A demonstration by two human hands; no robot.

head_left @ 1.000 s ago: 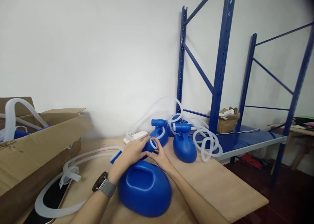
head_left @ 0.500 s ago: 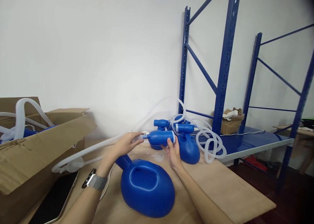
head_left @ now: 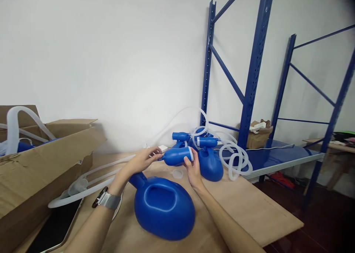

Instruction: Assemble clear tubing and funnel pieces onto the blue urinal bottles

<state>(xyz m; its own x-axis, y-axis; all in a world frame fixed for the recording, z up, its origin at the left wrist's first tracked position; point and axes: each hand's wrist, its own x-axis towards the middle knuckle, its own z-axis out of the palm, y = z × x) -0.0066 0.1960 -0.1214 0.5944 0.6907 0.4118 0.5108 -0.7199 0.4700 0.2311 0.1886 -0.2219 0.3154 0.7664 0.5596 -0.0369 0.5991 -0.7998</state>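
we see the blue rack (head_left: 251, 79) rising tallest at the right, beyond the tabletop (head_left: 235, 208). a cardboard box (head_left: 47, 171) occupies the left side, probably there so that its contents are within reach; pale tubing (head_left: 12, 132) arches out of it. nearest us, a blue jug (head_left: 177, 221) rests with its neck beside our left wrist, likely set low and close so that our arms can pass on either side. a farther jug (head_left: 212, 168) sits behind, near coiled tubing (head_left: 231, 172). the grip of our right hand (head_left: 194, 169) wraps the wide end of a blue cylinder (head_left: 174, 157), seemingly to hold it level in the air beyond the near jug, well clear of its neck. our left hand (head_left: 144, 160) has its fingertips drawn together at the narrow end, perhaps to steady it; exactly what they pinch, we cannot tell. smallest, a clear disc (head_left: 177, 174) lies below the cylinder.
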